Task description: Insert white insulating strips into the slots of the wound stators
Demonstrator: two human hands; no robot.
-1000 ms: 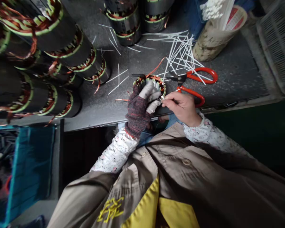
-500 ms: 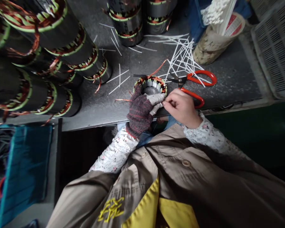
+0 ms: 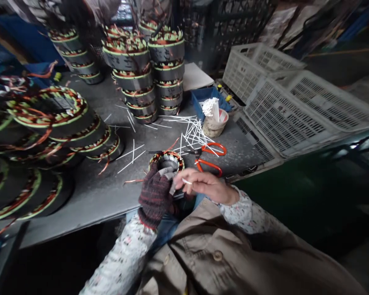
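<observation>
Crates (image 3: 287,116) stood beside our table (image 3: 94,198); stacks (image 3: 76,133) were cut off at left. At the front edge, our left hand (image 3: 155,194) hid the ring (image 3: 181,160) partly, grip unclear; our right hand (image 3: 209,185), near scissors (image 3: 208,164), pinched a half-hidden strip (image 3: 187,181).

Dark grey metal workbench (image 3: 92,196), scuffed, worn paler along near edge. At left, leaning rows of wound stators (image 3: 80,133), copper leads trailing. Farther back, two upright stator stacks (image 3: 137,78) side by side; another, smaller stack (image 3: 81,61) beyond. Near front edge, single wound stator (image 3: 167,156). White strips (image 3: 194,132) in a loose tangle at centre, a few scattered leftward. Red-handled snips (image 3: 199,154) overlapping the tangle, blades open. Just behind, stained tub (image 3: 212,129) with white sticks upright; blue bin (image 3: 199,100) adjacent; pale flat sheet (image 3: 197,77) farther back.
</observation>
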